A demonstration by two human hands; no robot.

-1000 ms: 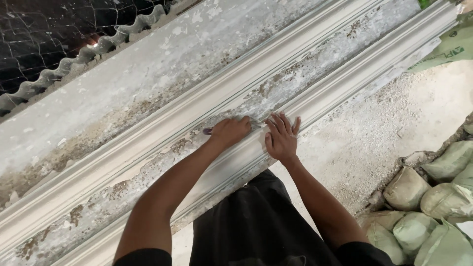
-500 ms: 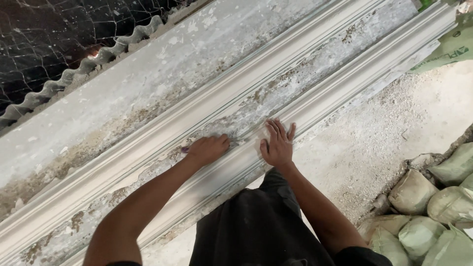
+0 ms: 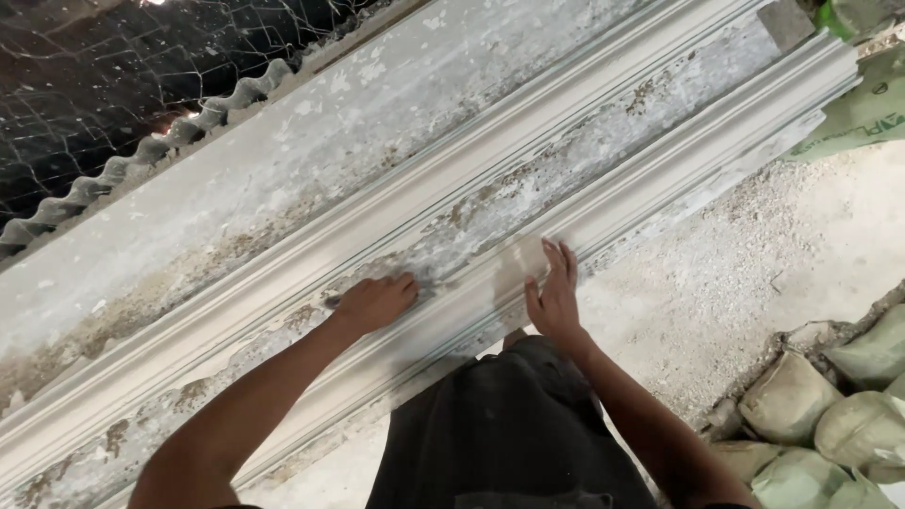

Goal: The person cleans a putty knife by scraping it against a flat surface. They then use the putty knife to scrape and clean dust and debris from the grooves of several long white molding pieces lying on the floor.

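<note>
Where the long white plaster moulding (image 3: 660, 179) runs slantwise across the view from lower left to upper right, both hands rest on it near its middle. Its surface is ridged along both edges, with a flat band between them that is stained brown and flaking in patches. The left hand (image 3: 375, 303) lies curled on that flat band, fingers bent under so that it looks loosely closed; whether it holds anything small beneath them cannot be told. The right hand (image 3: 554, 294) lies open and flat on the near ridge, fingers spread and pointing up the slope, gripping nothing. The two hands are near each other but apart, the right a little farther up the moulding.

Just behind the moulding lies a broad pale slab (image 3: 311, 141), rough and mottled. Beyond its far edge runs a strip of corrugated sheet (image 3: 141, 160), and behind that hangs dark wire netting (image 3: 113, 66). On the near side the person's dark clothing (image 3: 509, 434) fills the bottom middle. To the right lies dusty, gritty ground (image 3: 754, 254), with a heap of greyish filled sacks (image 3: 848, 405) at the lower right corner and a green sack (image 3: 863, 113) at the upper right.
</note>
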